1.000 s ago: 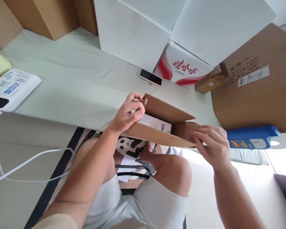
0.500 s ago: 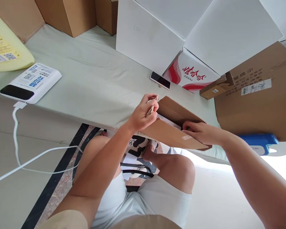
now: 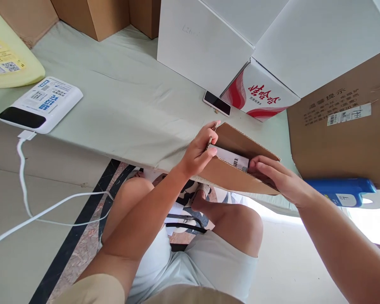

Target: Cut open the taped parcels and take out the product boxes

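Note:
An uncovered, narrow cardboard box [image 3: 237, 177] rests tilted at the table's front edge. My left hand [image 3: 200, 150] is closed around its left end, the fingers over the torn-looking cardboard edge. Inside lies a white package [image 3: 231, 157] with dark printed characters, partly hidden by the box walls. My right hand [image 3: 274, 175] reaches into the box's right end, fingers curled against the near end of the package. Its fingertips are hidden, so what they grip does not show.
Behind stand a white carton [image 3: 202, 46] and a red-and-white box [image 3: 259, 95], with a small dark-screened device [image 3: 217, 103] before them. A large brown carton [image 3: 335, 147] and a blue bottle [image 3: 342, 185] are right. A white power bank [image 3: 41, 105] with cable lies left.
The printed end of the white package now shows inside the box. My right hand has shifted slightly right and up. A small labelled brown piece by the large carton no longer shows.

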A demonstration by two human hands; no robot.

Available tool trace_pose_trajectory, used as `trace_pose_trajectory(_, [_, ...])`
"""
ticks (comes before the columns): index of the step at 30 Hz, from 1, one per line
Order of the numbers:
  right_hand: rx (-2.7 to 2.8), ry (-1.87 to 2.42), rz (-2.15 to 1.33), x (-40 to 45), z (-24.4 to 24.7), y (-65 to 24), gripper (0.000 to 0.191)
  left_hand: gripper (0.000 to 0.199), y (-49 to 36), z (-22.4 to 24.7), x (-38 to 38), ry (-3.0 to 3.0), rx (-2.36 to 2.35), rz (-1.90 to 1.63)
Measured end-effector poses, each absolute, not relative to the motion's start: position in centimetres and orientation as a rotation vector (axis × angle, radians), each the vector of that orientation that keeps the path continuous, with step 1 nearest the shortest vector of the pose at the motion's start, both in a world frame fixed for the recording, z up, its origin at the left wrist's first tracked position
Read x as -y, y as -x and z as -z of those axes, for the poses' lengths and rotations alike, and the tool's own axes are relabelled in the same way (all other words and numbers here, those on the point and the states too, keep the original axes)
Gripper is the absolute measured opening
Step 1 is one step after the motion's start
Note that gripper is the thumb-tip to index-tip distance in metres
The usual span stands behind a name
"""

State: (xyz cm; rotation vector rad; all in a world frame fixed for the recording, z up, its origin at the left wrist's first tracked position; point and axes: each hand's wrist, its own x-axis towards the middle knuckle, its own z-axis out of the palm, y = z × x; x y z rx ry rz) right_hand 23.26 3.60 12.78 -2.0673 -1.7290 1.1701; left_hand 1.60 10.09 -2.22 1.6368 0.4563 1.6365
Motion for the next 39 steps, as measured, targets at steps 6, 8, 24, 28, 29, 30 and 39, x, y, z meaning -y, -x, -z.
trace_pose_trajectory(6, [1.576,1.900,-1.238,-3.0,-15.2,-23.6,0.056,0.003,-1.6,2.8,-10.8,-1.671,-0.446,-1.675])
trace_pose_trajectory(8, [1.741,1.775,-1.226,-3.1,-15.2,-23.4,0.052,0.004,-1.6,2.8,-10.8,-1.674,-0.494,-1.646])
trace_pose_trajectory(24, [3.288,1.034,0.350,-9.0,-14.7,-22.8,0.056,0.008,-0.3,1.4,-10.3,-1.672,-0.583,-1.508])
trace_pose_trajectory(28, [3.282,0.829,0.275,-9.8,-14.6,-21.4,0.038,0.008,-0.5,1.4,-10.5,-1.649,-0.605,-1.494])
trace_pose_trajectory(29, [3.273,0.773,0.229,-10.0,-14.5,-20.9,0.040,0.008,-0.6,1.4,-10.5,-1.641,-0.615,-1.505])
trace_pose_trajectory(30, [3.266,0.729,0.183,-10.2,-14.3,-20.4,0.044,0.008,-0.7,1.4,-10.5,-1.629,-0.627,-1.516])
trace_pose_trajectory(39, [3.282,0.889,-0.030,-11.3,-13.8,-18.7,0.047,0.009,-0.9,1.2,-10.4,-1.616,-0.653,-1.538])
